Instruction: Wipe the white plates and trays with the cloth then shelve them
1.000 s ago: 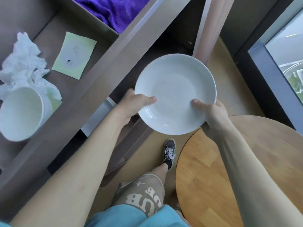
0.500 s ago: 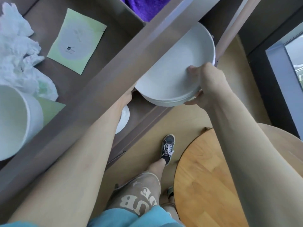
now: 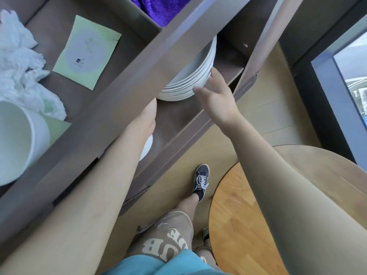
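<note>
A stack of several white plates (image 3: 195,76) sits on the lower shelf (image 3: 228,62), half tucked under the upper shelf board. My right hand (image 3: 216,96) hovers just in front of the stack's rim with fingers spread, holding nothing. My left forearm reaches under the upper shelf board; only the heel of my left hand (image 3: 151,112) shows, and its fingers are hidden. A second, smaller stack of white plates (image 3: 147,148) peeks out beside my left forearm. A crumpled white cloth (image 3: 21,62) lies on the upper shelf at the left.
On the upper shelf lie a pale green paper card (image 3: 87,52), a large white cup (image 3: 17,141) on its side and a purple towel (image 3: 158,6) in a back compartment. A round wooden table (image 3: 248,225) stands close at my right, with a window frame (image 3: 325,80) beyond.
The plate I held with both hands went onto the stack in the lower shelf. My right hand has let go and drawn back slightly; my left hand has slid under the shelf board.
</note>
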A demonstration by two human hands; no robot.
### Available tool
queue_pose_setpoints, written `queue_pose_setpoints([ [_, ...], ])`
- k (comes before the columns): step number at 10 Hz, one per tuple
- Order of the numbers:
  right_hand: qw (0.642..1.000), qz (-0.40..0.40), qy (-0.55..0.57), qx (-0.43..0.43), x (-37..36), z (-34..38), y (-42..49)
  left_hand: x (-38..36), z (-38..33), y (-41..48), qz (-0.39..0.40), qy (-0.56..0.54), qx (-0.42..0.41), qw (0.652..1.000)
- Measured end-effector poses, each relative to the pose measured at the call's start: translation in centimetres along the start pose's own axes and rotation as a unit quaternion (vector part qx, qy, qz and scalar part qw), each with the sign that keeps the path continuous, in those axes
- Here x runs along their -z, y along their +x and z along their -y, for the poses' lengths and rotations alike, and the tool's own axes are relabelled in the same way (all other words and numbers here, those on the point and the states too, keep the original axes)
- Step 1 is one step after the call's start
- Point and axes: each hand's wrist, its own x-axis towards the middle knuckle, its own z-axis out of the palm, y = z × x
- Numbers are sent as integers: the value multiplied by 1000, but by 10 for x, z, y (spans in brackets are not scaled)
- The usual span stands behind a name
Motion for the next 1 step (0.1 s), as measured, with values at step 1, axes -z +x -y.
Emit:
queue_pose_setpoints([
  [1, 989, -39, -140, 9, 2, -4, -13, 4, 7, -17, 26, 40, -28, 998],
])
